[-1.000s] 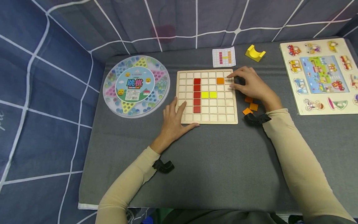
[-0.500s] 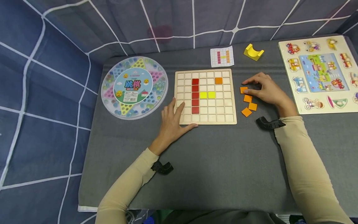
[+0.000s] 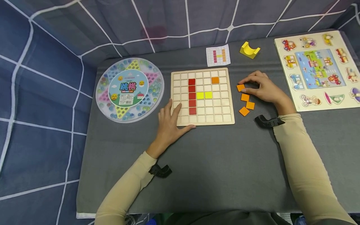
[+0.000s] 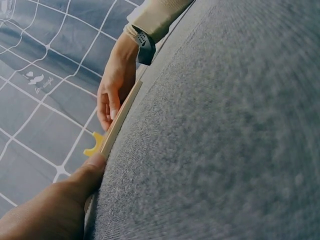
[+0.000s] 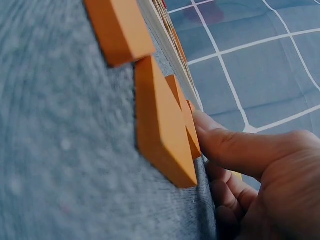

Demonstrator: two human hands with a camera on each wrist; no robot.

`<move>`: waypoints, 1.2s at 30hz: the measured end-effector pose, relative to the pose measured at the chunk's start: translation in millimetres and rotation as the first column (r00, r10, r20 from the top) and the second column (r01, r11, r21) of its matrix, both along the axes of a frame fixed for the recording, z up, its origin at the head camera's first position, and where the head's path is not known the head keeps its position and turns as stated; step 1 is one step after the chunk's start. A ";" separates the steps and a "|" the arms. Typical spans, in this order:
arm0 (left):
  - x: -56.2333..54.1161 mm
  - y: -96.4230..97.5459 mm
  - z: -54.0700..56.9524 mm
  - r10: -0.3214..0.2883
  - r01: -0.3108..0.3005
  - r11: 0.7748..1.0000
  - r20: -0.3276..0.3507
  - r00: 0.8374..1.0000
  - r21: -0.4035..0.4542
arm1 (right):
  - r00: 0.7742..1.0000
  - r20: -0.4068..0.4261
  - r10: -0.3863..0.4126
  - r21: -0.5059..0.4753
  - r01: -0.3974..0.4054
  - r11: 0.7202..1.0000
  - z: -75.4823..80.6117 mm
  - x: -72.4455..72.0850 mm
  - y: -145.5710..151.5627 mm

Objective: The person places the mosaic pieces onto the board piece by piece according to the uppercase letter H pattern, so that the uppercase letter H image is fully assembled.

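Note:
A wooden grid board lies on the table with a column of red tiles, two yellow tiles and one orange tile in its cells. My left hand rests on its lower left corner, fingers spread, thumb along the front edge. To the right of the board, my right hand pinches an orange square tile between thumb and index finger, at table level. Several more orange tiles lie just below it. In the right wrist view, nearer orange tiles partly hide the pinched one.
A printed pattern card and a yellow arch block lie behind the board. A round Chinese checkers box is at the left, a picture puzzle board at the right. A grid-patterned cloth hangs behind the table.
My right hand has moved from the board's upper right edge to the loose orange tiles and now pinches the farthest one. My left hand has stayed on the board's corner.

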State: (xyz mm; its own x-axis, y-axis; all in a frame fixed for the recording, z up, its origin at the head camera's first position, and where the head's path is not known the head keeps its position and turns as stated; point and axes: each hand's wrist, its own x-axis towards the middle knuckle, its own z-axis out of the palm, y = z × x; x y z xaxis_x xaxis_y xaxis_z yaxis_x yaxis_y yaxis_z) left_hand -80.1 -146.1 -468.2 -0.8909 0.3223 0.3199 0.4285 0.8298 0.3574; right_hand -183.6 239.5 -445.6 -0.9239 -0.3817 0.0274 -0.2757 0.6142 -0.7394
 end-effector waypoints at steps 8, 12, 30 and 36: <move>0.3 -1.8 2.7 -0.001 0.001 1.000 0.003 1.000 -0.001 | 1.000 -0.007 -0.002 0.011 0.002 1.000 -0.2 -2.2 -1.2; -0.2 -2.1 1.5 -0.001 0.001 1.000 -0.006 1.000 -0.009 | 1.000 -0.010 -0.003 0.014 0.003 1.000 -0.1 -2.3 -1.6; 0.5 -1.7 1.3 0.005 -0.005 1.000 0.002 1.000 -0.020 | 1.000 -0.013 -0.012 0.009 0.013 1.000 -1.0 0.4 -2.8; 0.8 -0.9 0.4 0.001 -0.001 1.000 0.003 1.000 -0.024 | 1.000 -0.022 -0.013 0.005 0.013 1.000 -1.7 1.2 -1.9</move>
State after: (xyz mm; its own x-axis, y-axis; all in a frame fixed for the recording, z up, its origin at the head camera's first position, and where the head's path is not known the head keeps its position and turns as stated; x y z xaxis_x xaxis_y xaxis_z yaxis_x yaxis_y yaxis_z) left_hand -79.3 -147.0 -467.8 -0.8921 0.3288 0.3097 0.4266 0.8389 0.3381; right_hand -182.4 237.6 -447.3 -0.9279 -0.3701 0.0454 -0.2837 0.6219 -0.7299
